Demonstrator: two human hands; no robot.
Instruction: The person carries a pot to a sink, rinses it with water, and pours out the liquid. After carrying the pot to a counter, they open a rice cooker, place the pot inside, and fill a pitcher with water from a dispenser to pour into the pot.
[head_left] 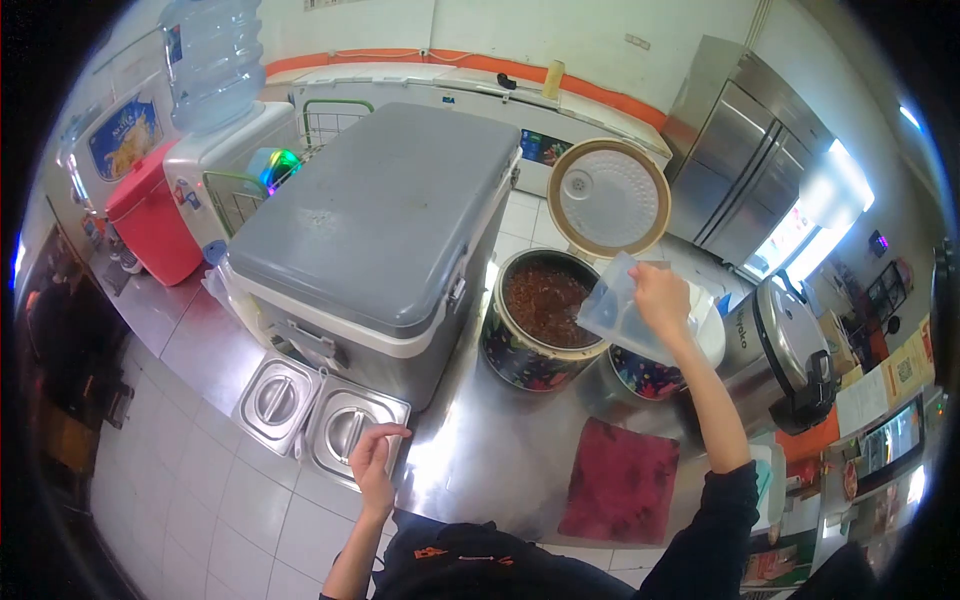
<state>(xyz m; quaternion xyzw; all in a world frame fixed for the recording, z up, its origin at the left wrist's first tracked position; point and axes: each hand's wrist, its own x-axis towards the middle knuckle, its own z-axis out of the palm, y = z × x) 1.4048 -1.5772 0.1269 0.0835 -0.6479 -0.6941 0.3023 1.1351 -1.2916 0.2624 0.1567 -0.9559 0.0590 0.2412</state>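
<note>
My right hand point(660, 300) is closed on a clear plastic measuring jug point(612, 305), which is tilted with its mouth over the right rim of an open rice cooker point(537, 365). Dark brown contents point(543, 298) fill much of that floral-patterned cooker; its lid point(610, 195) stands raised behind it. Whether liquid is flowing from the jug is hard to make out. My left hand point(372, 470) hangs low, holding nothing, its fingers loosely bent and partly apart. It is nearest to a steel food pan with a lid point(345, 432).
A large grey cooler box point(365, 215) occupies the counter's left side. A dark red cloth point(620, 480) lies at the front. Right of the cooker stand a second floral cooker point(640, 375) and a large steel rice cooker point(765, 345). A smaller lidded pan point(272, 402) sits at left.
</note>
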